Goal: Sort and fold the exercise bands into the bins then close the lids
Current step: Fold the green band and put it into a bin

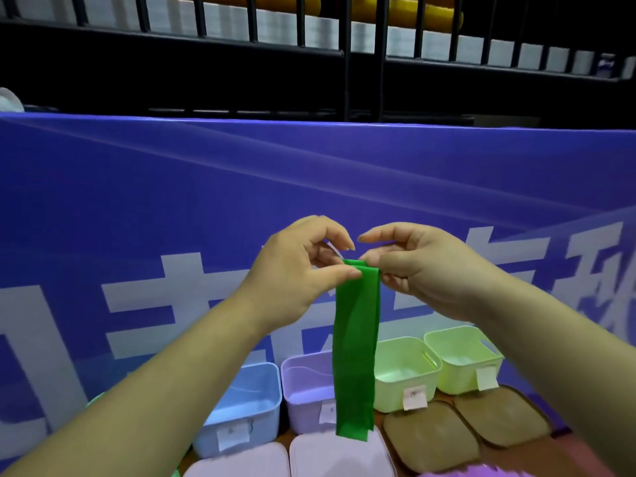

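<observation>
A green exercise band (pixel 356 342) hangs doubled over, straight down in front of me, its lower end above the lids. My left hand (pixel 292 273) pinches the band's top fold from the left with thumb and fingers. My right hand (pixel 413 266) pinches the same top edge from the right. Below stand open bins in a row: a blue bin (pixel 246 407), a lilac bin (pixel 306 383) partly hidden by the band, a light green bin (pixel 406 370) and a yellow-green bin (pixel 463 356). Each bin carries a small paper label.
Two pale lilac lids (pixel 340 456) and two brown lids (pixel 430 435) lie flat in front of the bins. A blue banner (pixel 172 201) with white characters rises right behind the bins. Black metal railings (pixel 347 53) stand beyond it.
</observation>
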